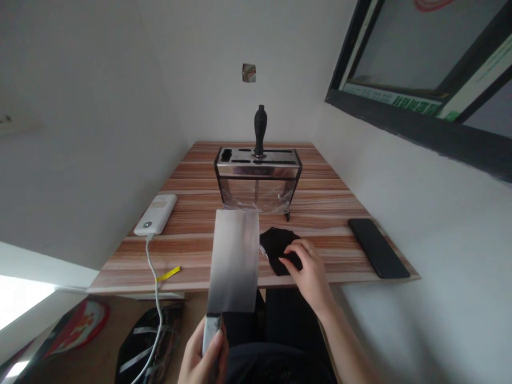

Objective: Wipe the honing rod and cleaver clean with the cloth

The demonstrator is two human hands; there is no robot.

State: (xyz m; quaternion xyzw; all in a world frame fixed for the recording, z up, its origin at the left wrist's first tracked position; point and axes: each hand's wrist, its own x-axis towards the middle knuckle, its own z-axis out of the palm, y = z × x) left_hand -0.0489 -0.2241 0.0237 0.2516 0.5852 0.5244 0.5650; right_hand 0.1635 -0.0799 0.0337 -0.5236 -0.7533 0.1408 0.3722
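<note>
My left hand (pixel 202 354) is closed around the handle of a cleaver (pixel 235 256), whose broad steel blade points up and away from me over the table's front edge. At the right of the blade lies a crumpled black cloth (pixel 275 246) on the tabletop. My right hand (pixel 312 274) pinches this cloth between thumb and fingers at its right side. Behind the blade stands a knife block (pixel 258 172) with a slotted metal top and clear film round its lower part. One tool with a black ribbed handle (pixel 260 125) sticks up from it.
On the wood-grain table (pixel 192 176), a white power bank (pixel 157 213) with a white cable (pixel 157 298) lies left, near a yellow strip (pixel 169 273). A black phone (pixel 376 248) rests near the right edge. Walls border the table, and a dark-framed window (pixel 400 114) is upper right.
</note>
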